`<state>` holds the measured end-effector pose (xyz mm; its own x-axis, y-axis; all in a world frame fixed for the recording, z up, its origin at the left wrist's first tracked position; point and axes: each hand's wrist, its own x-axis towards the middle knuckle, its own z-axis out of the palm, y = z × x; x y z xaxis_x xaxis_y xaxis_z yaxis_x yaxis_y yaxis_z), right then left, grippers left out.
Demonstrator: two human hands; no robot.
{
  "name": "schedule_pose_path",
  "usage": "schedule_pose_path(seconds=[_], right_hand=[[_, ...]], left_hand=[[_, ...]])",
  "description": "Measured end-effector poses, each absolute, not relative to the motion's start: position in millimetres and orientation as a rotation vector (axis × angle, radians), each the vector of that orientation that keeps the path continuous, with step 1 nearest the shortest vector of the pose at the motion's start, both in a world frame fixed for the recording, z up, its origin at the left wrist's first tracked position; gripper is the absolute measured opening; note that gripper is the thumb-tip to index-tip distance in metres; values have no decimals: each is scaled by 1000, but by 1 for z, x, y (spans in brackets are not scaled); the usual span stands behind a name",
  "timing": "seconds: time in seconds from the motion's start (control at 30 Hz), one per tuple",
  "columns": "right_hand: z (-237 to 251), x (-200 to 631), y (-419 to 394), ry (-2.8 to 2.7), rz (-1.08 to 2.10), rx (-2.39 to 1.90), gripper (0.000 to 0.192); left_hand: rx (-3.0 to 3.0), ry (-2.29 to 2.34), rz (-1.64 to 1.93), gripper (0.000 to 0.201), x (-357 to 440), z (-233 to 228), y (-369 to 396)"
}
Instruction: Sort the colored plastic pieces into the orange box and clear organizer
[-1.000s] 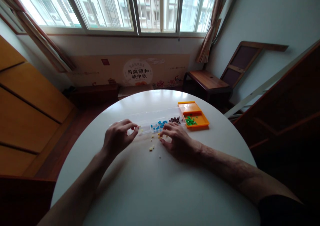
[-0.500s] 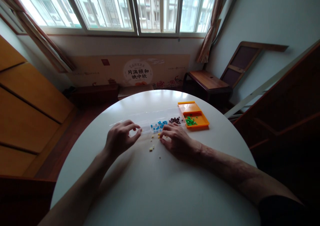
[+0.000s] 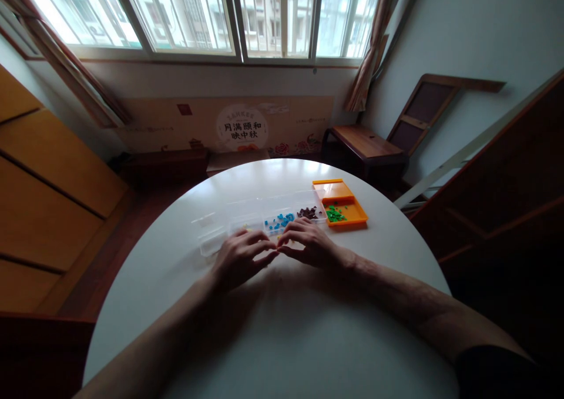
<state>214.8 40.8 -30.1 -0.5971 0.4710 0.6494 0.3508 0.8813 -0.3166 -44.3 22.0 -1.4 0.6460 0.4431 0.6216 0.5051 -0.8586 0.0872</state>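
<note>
My left hand [image 3: 242, 257] and my right hand [image 3: 312, 245] meet at their fingertips over the white table, just in front of a clear plastic compartment box [image 3: 207, 247]. Thumb and fingers of each hand are brought together in a pinch; whatever lies between them is too small to make out. Bits of yellow [image 3: 279, 238] show behind the fingertips. Small blue pieces [image 3: 285, 219] fill one compartment, and dark brown pieces [image 3: 307, 213] lie in the one to its right. A few yellowish pieces [image 3: 247, 230] are in the compartment behind my left hand.
An orange tray [image 3: 359, 218] with small green pieces [image 3: 335, 214] stands right of the clear box, its lid part folded back. The round white table [image 3: 299, 340] has its far edge near a wooden chair [image 3: 368, 143] under the window.
My left hand has moved right and slightly down from the clear box to my right hand's fingertips. It now covers the loose yellow pieces on the table. My right hand has barely moved.
</note>
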Motion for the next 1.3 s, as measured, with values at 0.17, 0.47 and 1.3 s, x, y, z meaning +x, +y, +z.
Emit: schedule_pose_path(seconds=[0.17,0.47,1.3], right_hand=[[-31,216,42,-2266,194,-552,10],[-28,215,38,-2218,186,-655,5],[-30,218,39,-2210,144,-728,7]], left_hand=[[-2726,-786,-1006,13,-43,0,21],[-2635,-838,-989,14,-52,6,26],[-3120,-841,-765,17,-74,18,29]])
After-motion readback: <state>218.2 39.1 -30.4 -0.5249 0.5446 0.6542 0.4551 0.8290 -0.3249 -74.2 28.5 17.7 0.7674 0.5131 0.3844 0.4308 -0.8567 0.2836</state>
